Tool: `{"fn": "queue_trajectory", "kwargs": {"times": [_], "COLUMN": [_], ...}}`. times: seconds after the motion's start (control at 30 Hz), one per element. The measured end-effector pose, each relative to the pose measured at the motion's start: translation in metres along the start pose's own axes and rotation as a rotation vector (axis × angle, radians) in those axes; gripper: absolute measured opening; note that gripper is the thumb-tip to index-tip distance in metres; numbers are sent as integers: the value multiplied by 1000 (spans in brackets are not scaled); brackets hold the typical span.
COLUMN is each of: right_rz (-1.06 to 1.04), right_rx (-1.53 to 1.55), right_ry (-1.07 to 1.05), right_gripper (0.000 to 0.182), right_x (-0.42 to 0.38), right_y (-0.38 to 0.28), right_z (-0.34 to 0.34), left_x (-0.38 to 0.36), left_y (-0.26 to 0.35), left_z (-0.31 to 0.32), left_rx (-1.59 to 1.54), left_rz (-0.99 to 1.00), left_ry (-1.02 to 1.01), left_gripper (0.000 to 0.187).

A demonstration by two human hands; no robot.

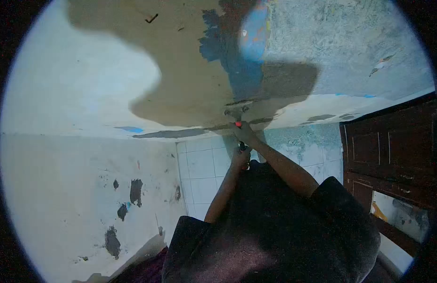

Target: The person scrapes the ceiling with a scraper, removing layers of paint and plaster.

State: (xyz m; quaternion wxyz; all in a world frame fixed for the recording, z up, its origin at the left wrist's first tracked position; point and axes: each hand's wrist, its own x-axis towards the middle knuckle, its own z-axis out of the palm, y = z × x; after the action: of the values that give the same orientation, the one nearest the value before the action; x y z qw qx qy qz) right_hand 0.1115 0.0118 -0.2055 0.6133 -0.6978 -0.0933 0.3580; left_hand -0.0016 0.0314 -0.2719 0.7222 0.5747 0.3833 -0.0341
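A long-handled scraper has its wide metal blade against the wall, at the lower end of a blue stripe of exposed paint. My right hand is closed round the upper handle, just below a red collar near the blade. Lower down, nearer my body, my left hand grips the black rear part of the same handle. The fingers of both hands are partly hidden. Pale paint covers the wall left of the blue stripe, and a rough grey-blue surface lies to its right.
White floor tiles lie below my hands, with dusty debris to the right. A dark wooden cabinet stands at the right. The left side wall has several grey bare patches. A bent hook or nail sticks out high on the wall.
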Motion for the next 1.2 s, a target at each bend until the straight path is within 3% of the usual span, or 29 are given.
{"fn": "queue_trajectory", "kwargs": {"times": [0.1, 0.17, 0.2, 0.3, 0.37, 0.43, 0.5, 0.57, 0.7, 0.77, 0.83, 0.93, 1.03, 1.1, 1.17, 1.2], "right_rz": [13, -342, -398, -497, -340, -176, -98, -127, -8, 74, 21, -142, 63, 49, 22, 85], "right_rx": [32, -218, -139, -156, -12, -15, 160, -173, -144, -79, -119, -205, -152, -117, 157, 65], "right_ry": [-61, 48, 43, 94, 94, -117, -266, -135, -32, -12, 41, 237, 179, 239, 326, 329], "right_gripper": [32, 32, 26, 22, 27, 31, 37, 38, 39, 34, 32, 27, 18, 22, 25, 24], "right_x": [-7, -13, -20, -30, -56, -75, -116, -121, -129, -129, -126, -110, -115, -116, -122, -123], "right_y": [3, 2, 3, 47, 74, 113, 69, 103, 122, 126, 124, 123, 132, 141, 141, 143], "right_z": [-10, -18, -25, -54, -61, -63, -51, -38, -40, -40, -34, -21, -12, 2, 10, 12], "left_x": [-9, -8, -11, -28, -24, -30, -21, -18, -12, -15, -15, -10, -1, -7, -7, -7], "left_y": [23, 31, 33, 73, 85, 113, 113, 111, 117, 126, 140, 151, 135, 134, 136, 136], "left_z": [2, 5, 11, 18, 20, 27, 30, 32, 38, 37, 37, 31, 24, 26, 31, 32], "left_rx": [-65, -299, -266, -263, -327, -400, -322, -440, -452, -565, -625, -536, -533, -437, -404, -392], "left_rz": [84, 147, 163, 168, 240, 169, 228, 240, 360, 304, 299, 344, 292, 319, 295, 317], "left_ry": [-132, -206, -117, -111, -144, -48, -10, -25, 41, -52, -91, -141, -132, -95, -56, -33], "left_gripper": [19, 20, 23, 26, 31, 36, 41, 42, 37, 37, 38, 42, 43, 39, 37, 38]}}
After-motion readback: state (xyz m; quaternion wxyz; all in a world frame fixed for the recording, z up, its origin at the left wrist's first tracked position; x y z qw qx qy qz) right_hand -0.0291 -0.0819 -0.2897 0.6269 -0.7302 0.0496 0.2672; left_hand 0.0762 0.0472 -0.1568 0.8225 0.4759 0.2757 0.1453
